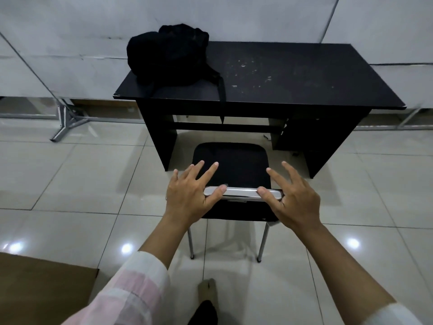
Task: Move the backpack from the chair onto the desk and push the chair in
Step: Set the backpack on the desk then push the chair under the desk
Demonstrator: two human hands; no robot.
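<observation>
From the head view: backpack [167, 55] already up on the worktop [293, 73], at its far left corner, one strap [221, 95] dangling over the front edge; chair [230, 165] just short of the kneehole, left hand [187, 195] and right hand [296, 200] spread open, thumbs and palms resting on the metal top rail [241, 193], nothing clamped. Likely trouble: an uneven shove skewing the seat into the left side panel [161, 137], or legs [262, 245] skidding on glossy floor tiles [70, 179]. Hard to make out: front legs under the seat, depth of the kneehole, backpack detail lost in black.

No readable text, label or number shows anywhere, though fine print may be blurred.
</observation>
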